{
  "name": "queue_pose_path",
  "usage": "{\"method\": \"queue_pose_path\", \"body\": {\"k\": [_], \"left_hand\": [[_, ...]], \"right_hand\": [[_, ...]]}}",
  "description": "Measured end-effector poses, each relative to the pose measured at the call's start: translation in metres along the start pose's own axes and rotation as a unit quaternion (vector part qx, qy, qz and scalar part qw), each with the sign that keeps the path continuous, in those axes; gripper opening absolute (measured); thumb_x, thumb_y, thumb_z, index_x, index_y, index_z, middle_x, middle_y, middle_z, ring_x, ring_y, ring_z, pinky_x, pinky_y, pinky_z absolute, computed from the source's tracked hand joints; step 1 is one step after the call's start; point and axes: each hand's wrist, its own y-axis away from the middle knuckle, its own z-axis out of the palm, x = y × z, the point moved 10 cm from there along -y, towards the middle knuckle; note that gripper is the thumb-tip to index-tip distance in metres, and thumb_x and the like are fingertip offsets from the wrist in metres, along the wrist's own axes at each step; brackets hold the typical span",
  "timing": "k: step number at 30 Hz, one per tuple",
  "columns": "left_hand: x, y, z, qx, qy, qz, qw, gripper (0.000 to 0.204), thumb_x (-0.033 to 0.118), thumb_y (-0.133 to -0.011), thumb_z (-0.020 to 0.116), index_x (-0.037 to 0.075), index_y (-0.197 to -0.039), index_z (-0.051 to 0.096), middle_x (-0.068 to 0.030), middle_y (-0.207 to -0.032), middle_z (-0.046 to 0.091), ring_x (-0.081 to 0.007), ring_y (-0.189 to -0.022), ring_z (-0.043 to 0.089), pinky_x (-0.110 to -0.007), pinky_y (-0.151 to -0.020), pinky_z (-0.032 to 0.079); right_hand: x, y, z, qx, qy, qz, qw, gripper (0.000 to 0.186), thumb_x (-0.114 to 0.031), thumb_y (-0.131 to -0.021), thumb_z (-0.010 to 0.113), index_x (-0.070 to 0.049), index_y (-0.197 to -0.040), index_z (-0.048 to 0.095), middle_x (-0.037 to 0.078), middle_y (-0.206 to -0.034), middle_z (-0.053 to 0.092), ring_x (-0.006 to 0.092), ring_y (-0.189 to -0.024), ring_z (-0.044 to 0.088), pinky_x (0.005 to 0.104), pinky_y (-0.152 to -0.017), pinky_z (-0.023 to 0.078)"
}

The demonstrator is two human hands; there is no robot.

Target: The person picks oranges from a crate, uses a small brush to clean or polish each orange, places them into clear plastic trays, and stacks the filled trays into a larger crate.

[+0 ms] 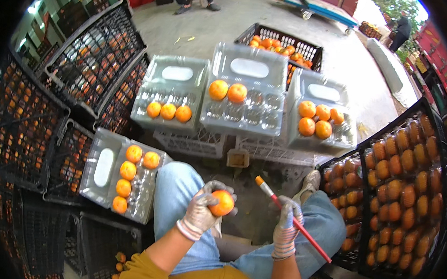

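Note:
My left hand [201,214], in a pale, soiled glove, is closed around a round orange fruit [222,203] in front of my lap. In my right hand [285,228], also gloved, is a paintbrush [307,237] with a red handle, its orange bristles tilted up and left, apart from the fruit. Left of my knee an open clear plastic fruit box [95,187] holds several fruits. Ahead stand three more open boxes: a left box [153,72] with three fruits, a middle box [221,61] with two, and a right box [302,85] with several.
White crates [194,143] support the three boxes. Behind them sits a black crate of loose fruit [312,51]. Stacked black crates [62,112] rise at left; a black crate of packed fruit [356,200] stands at right. A small container [238,159] lies between my feet. Farther off are a blue cart [323,6] and people.

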Motion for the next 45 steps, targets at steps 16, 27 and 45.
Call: {"method": "queue_pose_path", "body": {"k": [16, 27, 45], "left_hand": [[0.141, -0.120, 0.170, -0.112, -0.197, 0.159, 0.961, 0.038, 0.022, -0.083, 0.059, 0.002, -0.112, 0.045, -0.0107, -0.100, 0.055, -0.0264, -0.091, 0.057, -0.037, -0.081, 0.049], [0.258, 0.313, -0.174, 0.440, -0.262, 0.394, 0.763, 0.028, 0.015, -0.078, 0.063, 0.004, -0.103, 0.054, -0.0038, -0.081, 0.059, -0.0088, -0.063, 0.053, -0.021, -0.054, 0.045], [-0.039, 0.445, -0.422, 0.316, -0.628, -0.537, 0.467, 0.053, 0.021, -0.081, 0.055, 0.009, -0.128, 0.036, -0.0148, -0.126, 0.043, -0.0335, -0.112, 0.044, -0.046, -0.090, 0.039]], "right_hand": [[0.016, -0.011, -0.003, 0.018, -0.022, 0.026, 0.999, 0.037, -0.034, -0.086, 0.054, 0.001, -0.095, 0.058, 0.008, -0.072, 0.061, 0.0133, -0.063, 0.057, 0.0252, -0.060, 0.047], [0.021, -0.010, 0.012, 0.004, 0.125, -0.011, 0.992, 0.037, -0.036, -0.086, 0.050, -0.002, -0.096, 0.060, 0.002, -0.086, 0.057, 0.0114, -0.077, 0.051, 0.0264, -0.071, 0.041], [0.055, -0.015, 0.016, -0.068, 0.211, 0.032, 0.975, 0.036, -0.039, -0.084, 0.053, -0.006, -0.098, 0.058, -0.001, -0.071, 0.056, 0.0059, -0.058, 0.047, 0.0183, -0.053, 0.038]]}}
